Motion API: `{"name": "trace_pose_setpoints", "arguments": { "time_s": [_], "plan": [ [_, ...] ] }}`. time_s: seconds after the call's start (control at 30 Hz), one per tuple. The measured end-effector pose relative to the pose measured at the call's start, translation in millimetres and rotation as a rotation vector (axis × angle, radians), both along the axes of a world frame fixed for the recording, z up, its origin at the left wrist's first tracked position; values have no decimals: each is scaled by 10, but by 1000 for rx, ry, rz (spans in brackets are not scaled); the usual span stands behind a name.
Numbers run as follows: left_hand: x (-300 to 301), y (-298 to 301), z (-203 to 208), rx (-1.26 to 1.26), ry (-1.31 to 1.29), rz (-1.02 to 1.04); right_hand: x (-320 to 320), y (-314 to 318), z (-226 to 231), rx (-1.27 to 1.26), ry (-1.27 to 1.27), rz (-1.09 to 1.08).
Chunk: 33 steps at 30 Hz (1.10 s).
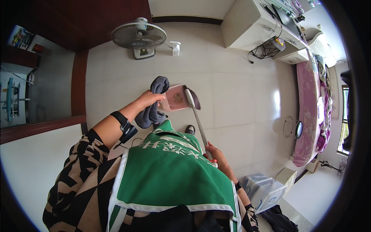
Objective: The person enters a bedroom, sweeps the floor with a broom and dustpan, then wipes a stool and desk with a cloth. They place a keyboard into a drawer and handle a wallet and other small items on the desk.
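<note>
My left hand (150, 99) is closed round a dark grey cloth (149, 116), which bunches out above and below the fingers. Right beside that hand lies a pink dustpan (176, 101) with some debris in it; whether the fingers also grip its handle is hidden. A broom (198, 120) slants down from the floor toward me, its dark bristles against the dustpan's right edge. Around the lower part of the broom's pale stick, my right hand (217, 155) is closed, near the green apron (174, 170) I wear.
A standing fan (139, 35) and a white spray bottle (176, 48) are on the tiled floor ahead. At the upper right stands a white cabinet (247, 23). A bed with a pink cover (307, 112) runs along the right. Clear plastic boxes (266, 193) sit lower right.
</note>
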<state>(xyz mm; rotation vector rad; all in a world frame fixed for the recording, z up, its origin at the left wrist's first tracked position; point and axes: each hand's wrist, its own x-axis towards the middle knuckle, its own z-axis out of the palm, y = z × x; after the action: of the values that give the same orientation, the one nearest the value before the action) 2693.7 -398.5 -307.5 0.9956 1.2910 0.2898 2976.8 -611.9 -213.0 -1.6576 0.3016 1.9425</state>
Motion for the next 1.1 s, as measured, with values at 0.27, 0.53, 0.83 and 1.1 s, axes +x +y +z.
{"name": "trace_pose_setpoints", "arguments": {
  "time_s": [0.27, 0.53, 0.83, 1.1],
  "plan": [
    [-57, 57, 49, 99, 112, -80, -59, -117, 784, -19, 61, -133],
    [-303, 191, 184, 68, 132, -94, 222, -779, 638, -10, 45, -382],
    [-479, 207, 247, 86, 195, -32, 100, -510, 189, -196, 240, -564],
    [-315, 200, 250, 79, 213, 17, 145, -64, 381, -81, 417, -446]
  ]
}}
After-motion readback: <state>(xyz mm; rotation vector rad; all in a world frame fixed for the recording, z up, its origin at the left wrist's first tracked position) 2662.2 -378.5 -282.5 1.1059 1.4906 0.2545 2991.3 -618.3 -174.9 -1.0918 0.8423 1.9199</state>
